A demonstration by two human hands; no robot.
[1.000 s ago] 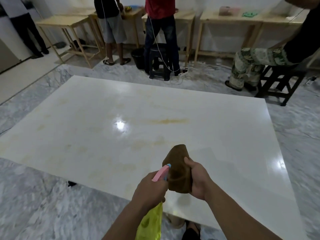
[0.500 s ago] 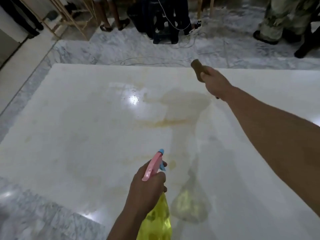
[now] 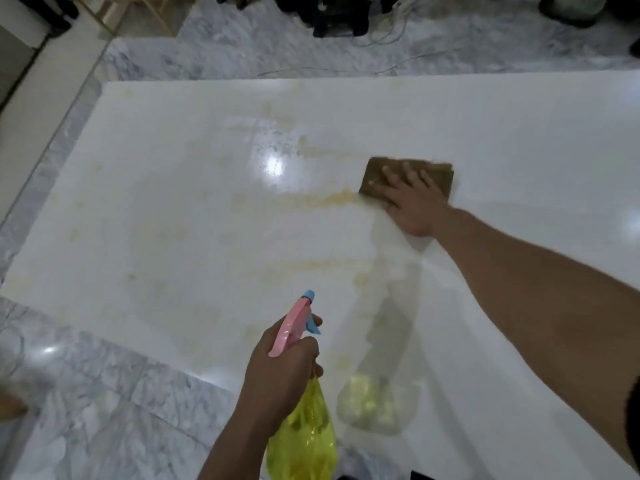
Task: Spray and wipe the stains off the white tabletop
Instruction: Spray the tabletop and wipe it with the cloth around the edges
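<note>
- At seven o'clock our left hand is wrapped around the spray bottle, whose yellow body runs off the bottom edge.
- The white tabletop fills the centre, glossy, with faint yellowish stains.
- At two o'clock our right hand presses flat on the brown cloth, partly hiding it.

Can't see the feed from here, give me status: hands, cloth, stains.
Left hand gripping spray bottle. Right hand flat on brown cloth, pressed to tabletop. Yellow streak left of cloth uncleaned. Nothing in the way.
</note>
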